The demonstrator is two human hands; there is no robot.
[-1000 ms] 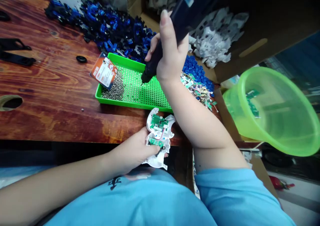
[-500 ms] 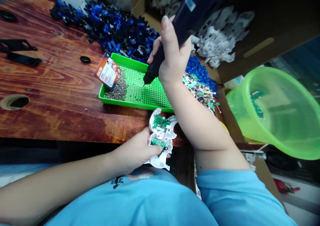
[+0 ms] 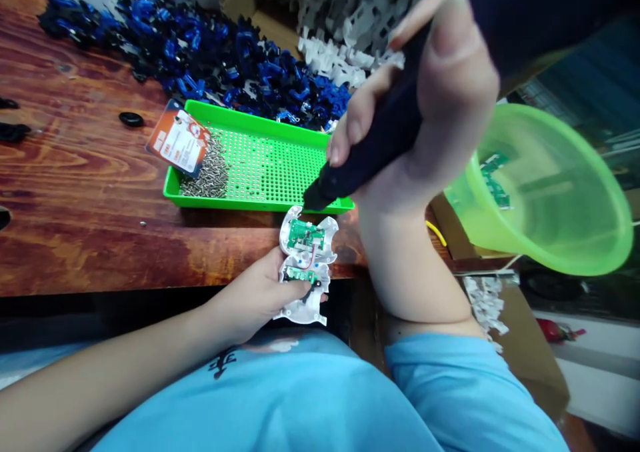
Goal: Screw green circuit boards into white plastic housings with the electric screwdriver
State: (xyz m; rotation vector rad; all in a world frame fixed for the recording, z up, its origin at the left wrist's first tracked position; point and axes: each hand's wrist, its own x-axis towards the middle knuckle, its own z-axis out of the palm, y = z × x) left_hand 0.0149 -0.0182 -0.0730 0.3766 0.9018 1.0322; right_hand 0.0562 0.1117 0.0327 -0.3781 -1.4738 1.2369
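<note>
My left hand grips a white plastic housing at the table's front edge, thumb over its lower part. Inside the housing lie green circuit boards joined by thin wires. My right hand is wrapped around a dark electric screwdriver, which slants down to the left. Its tip is just above the upper end of the housing; I cannot tell whether they touch. Behind it is a green perforated tray, with a heap of small screws at its left end and an orange-and-white card leaning there.
A heap of black and blue plastic parts lies behind the tray. White plastic parts fill a cardboard box at the back. On the right stands a translucent green basin with circuit boards in it. A loose black ring lies on the left.
The screwdriver in my right hand has come from over the tray to the upper end of the housing. My left hand still holds the housing. The view has shifted slightly.
</note>
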